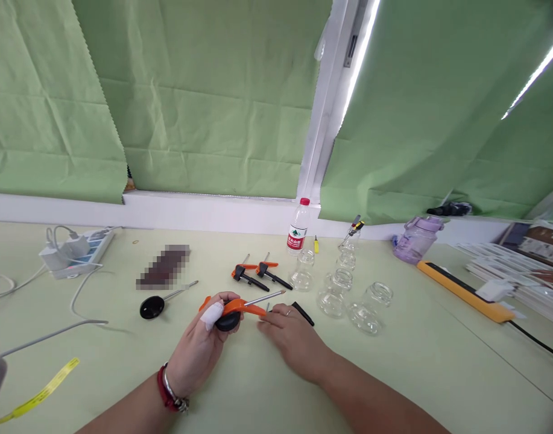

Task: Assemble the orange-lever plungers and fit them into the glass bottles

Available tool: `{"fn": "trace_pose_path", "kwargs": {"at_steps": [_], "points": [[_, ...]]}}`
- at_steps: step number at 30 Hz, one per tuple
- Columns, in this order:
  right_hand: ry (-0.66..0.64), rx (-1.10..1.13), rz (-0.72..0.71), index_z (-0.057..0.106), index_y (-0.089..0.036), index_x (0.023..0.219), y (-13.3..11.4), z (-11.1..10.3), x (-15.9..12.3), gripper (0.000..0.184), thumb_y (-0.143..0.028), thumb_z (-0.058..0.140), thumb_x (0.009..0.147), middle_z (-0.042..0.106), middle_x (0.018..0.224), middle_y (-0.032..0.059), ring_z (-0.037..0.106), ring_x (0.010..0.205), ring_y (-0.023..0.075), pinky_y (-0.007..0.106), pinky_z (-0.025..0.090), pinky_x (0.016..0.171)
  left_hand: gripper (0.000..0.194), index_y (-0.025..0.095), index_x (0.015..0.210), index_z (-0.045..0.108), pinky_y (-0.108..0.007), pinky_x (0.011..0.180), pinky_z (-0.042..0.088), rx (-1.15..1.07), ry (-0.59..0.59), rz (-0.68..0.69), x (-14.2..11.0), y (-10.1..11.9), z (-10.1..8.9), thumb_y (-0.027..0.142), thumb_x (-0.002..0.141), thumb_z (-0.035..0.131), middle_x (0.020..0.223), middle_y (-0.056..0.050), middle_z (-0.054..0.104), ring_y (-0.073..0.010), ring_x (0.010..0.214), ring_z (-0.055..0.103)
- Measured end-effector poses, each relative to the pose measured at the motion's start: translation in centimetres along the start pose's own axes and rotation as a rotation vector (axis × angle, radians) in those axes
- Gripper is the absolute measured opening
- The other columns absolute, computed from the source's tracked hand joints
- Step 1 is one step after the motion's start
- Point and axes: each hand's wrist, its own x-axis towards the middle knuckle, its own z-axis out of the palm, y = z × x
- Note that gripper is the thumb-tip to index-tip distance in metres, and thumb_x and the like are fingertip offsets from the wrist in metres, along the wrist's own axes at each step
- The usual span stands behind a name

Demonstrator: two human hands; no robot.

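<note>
Green blinds (pixel 222 90) are hanging behind a pale table (pixel 122 374), whose back edge is running along a white wall ledge (pixel 204 215). Well forward of that edge, the left hand (pixel 205 340) is holding a part consisting of a black round base (pixel 228 323), an orange crosspiece (pixel 246 308) and a slim metal rod (pixel 266 298) pointing rightward. Its thumb, wearing a white wrap (pixel 211 314), is pressing the base while the fingers are curling around the far side. The right hand (pixel 297 337) is reaching to the crosspiece's right end, fingers lying close together; whether they are pinching it or something beneath, I cannot tell. Beyond that hand, a black handle (pixel 304 314) is showing. Judged by appearance, the part is probably weighing little and behaving as stiff, hard plastic; its smooth base may be slipping under a loose grip, and the thin orange arms are likely offering the weaker hold. Gripping the base's rim, thumb opposing fingers, is seeming soundest. Clear jars (pixel 333 299) are standing toward the back edge, probably fragile if knocked.
</note>
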Motion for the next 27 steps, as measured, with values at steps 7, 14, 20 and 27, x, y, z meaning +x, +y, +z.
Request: {"fn": "trace_pose_path", "kwargs": {"at_steps": [7, 14, 20, 27], "points": [[-0.137, -0.516, -0.288, 0.059, -0.009, 0.097, -0.8, 1.3, 0.5, 0.019, -0.004, 0.044, 0.087, 0.064, 0.081, 0.0089, 0.052, 0.074, 0.0187, 0.034, 0.038, 0.071, 0.028, 0.018, 0.101, 0.060, -0.029, 0.074, 0.038, -0.009, 0.011, -0.010, 0.0, -0.1, 0.2, 0.037, 0.092, 0.042, 0.086, -0.004, 0.053, -0.0182, 0.081, 0.047], [-0.081, -0.509, -0.502, 0.061, -0.010, 0.083, -3.2, 1.3, 0.1, 0.016, -0.004, 0.046, 0.084, 0.060, 0.066, 0.0073, 0.049, 0.059, 0.0165, 0.034, 0.037, 0.063, 0.027, 0.020, 0.102, 0.060, -0.030, 0.076, 0.039, 0.012, 0.010, -0.018, -0.1, -0.4, -0.2, 0.038, 0.092, 0.042, 0.089, -0.003, 0.057, -0.0178, 0.080, 0.047], [-0.065, -0.441, -0.601, 0.057, -0.015, 0.068, -4.8, 1.2, -0.2, 0.015, -0.006, 0.050, 0.079, 0.055, 0.061, 0.0036, 0.044, 0.053, 0.0139, 0.031, 0.034, 0.057, 0.027, 0.021, 0.102, 0.060, -0.031, 0.077, 0.038, 0.072, -0.033, -0.059, -0.2, -0.6, 0.1, 0.039, 0.092, 0.043, 0.093, -0.004, 0.056, -0.0192, 0.084, 0.047], [-0.061, -0.307, -0.554, 0.053, -0.017, 0.069, -4.6, 0.2, -0.2, 0.014, -0.006, 0.049, 0.077, 0.053, 0.063, 0.0017, 0.044, 0.059, 0.0141, 0.030, 0.039, 0.062, 0.030, 0.020, 0.107, 0.061, -0.032, 0.081, 0.036, 0.059, -0.119, -0.155, -0.3, -1.1, 0.2, 0.038, 0.092, 0.042, 0.091, -0.005, 0.060, -0.0197, 0.085, 0.047]]}}
